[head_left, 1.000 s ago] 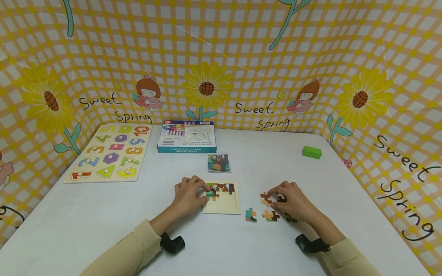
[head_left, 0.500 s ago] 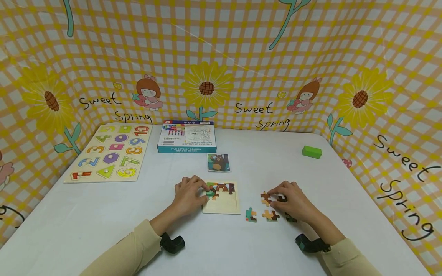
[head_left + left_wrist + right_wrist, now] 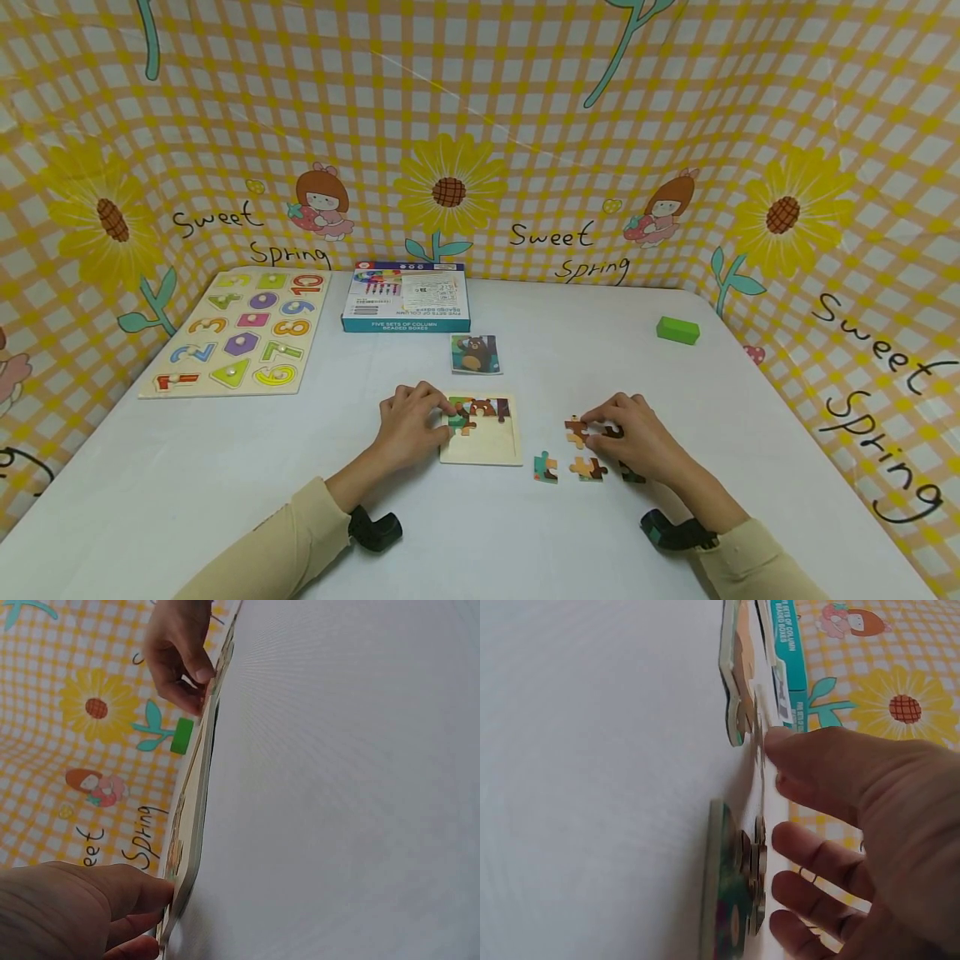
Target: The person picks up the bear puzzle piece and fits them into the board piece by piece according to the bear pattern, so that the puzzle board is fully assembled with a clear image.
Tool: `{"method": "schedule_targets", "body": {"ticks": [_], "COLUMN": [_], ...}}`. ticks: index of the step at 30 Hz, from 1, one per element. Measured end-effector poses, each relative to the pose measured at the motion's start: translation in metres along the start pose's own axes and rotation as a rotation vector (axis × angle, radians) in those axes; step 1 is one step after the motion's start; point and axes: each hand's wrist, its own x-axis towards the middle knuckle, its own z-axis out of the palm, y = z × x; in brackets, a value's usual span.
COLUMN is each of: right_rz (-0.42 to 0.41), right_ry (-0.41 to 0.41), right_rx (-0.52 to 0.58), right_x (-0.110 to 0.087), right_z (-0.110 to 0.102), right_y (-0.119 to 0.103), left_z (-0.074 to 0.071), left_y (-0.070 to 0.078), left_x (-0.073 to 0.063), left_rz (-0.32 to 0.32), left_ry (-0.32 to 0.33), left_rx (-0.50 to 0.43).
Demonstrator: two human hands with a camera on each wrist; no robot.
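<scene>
My left hand [image 3: 408, 427] grips the left edge of a small wooden puzzle tray [image 3: 483, 450], thumb near its side and fingertips over the upper left. Fitted pieces along the tray's top and left show a bear's head [image 3: 482, 407] and greenery. Over to the right, my right hand [image 3: 637, 435] pinches a brown puzzle piece [image 3: 576, 432] between thumb and forefinger, low over the table. Other loose pieces lie around it: a teal one [image 3: 545, 468], an orange-brown one [image 3: 588, 469], and darker ones partly hidden under the hand. In the right wrist view, the thumb [image 3: 810, 754] hides the pinched piece.
Behind the tray lies a bear picture card [image 3: 476, 355], with a teal-edged box [image 3: 406, 298] farther back. A number puzzle board [image 3: 243, 333] lies at left; a green block [image 3: 677, 331] sits at back right. Patterned cloth [image 3: 525, 125] walls the table.
Almost everything is still. The brown piece and the right fingertips have shifted very slightly to the left; the left hand and the tray stay put.
</scene>
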Motion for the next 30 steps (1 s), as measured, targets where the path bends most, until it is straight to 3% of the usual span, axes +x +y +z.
{"method": "schedule_targets", "body": {"ticks": [6,17,30], "right_rz": [-0.032,-0.033,-0.129], "right_ry": [0.023,0.021,0.015], "right_rx": [-0.007,-0.015,0.012], "right_x": [0.002,0.013,0.031], "right_z": [-0.002,0.003,0.02], "right_y": [-0.007,-0.04,-0.074], "left_z": [0.0,0.0,-0.001], "left_y": [-0.001,0.001,0.003], "left_x": [0.001,0.0,0.0], "left_rz": [0.004,-0.004,-0.016], "left_ry": [0.005,0.001,-0.005], "left_rx": [0.009,-0.001,0.005]}}
